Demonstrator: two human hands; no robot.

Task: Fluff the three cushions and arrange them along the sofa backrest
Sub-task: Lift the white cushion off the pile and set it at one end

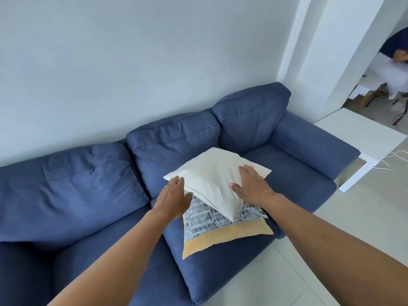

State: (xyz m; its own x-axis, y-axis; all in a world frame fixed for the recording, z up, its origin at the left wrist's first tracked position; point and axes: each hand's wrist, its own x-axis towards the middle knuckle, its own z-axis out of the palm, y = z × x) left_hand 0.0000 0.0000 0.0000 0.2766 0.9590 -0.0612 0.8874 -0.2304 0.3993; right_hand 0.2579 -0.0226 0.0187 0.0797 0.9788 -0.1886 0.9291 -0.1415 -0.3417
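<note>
One sofa (pixel 72 195) with three back pads. Three cushions lie stacked on its middle seat: yellow (pixel 223 237) lowest, patterned (pixel 207 219) next, white (pixel 212 177) on top. Left hand (pixel 174 198), grip apart, touches the white one at 9 o'clock; right hand (pixel 251 184), fingers spread flat, rests at 3 o'clock.

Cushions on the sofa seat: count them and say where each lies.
3, stacked on the seat: white cushion on top, under both hands; patterned cushion in the middle; yellow cushion at the bottom. Others could be hidden underneath.

Blue sofa (pixel 88 195), three stacked cushions on its seat — white cushion (pixel 212 182) on patterned cushion (pixel 207 219) on yellow cushion (pixel 220 237), left hand (pixel 174 197) and right hand (pixel 251 186) flat on the top one's sides
</note>
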